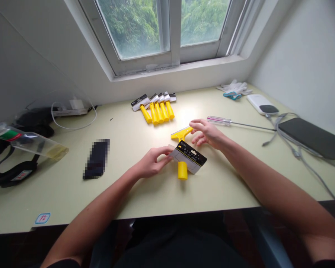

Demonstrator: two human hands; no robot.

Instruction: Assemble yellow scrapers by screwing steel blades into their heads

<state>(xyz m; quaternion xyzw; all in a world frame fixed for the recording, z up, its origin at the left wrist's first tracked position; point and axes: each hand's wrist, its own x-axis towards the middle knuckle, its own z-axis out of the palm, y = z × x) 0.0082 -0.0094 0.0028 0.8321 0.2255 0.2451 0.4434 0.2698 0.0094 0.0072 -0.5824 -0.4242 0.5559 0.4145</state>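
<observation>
A yellow scraper (181, 134) with a wide T-shaped head lies in front of me, its short round handle pointing toward me. A black and white header card (194, 158) printed with text sits around the handle, tilted. My left hand (155, 162) pinches the card's left edge between thumb and fingers. At the right end of the scraper's head is my right hand (208, 134), fingers apart and curved, the index fingertip at or touching the head. The card hides the middle of the scraper.
Several yellow-handled scrapers with cards (158, 111) lie in a row toward the window. A screwdriver (219, 120), white gloves (236, 88), a white power bank (262, 104), a dark phone (312, 136) and cables are right. Left are a plastic bottle (30, 141) and a pixelated dark object (97, 159).
</observation>
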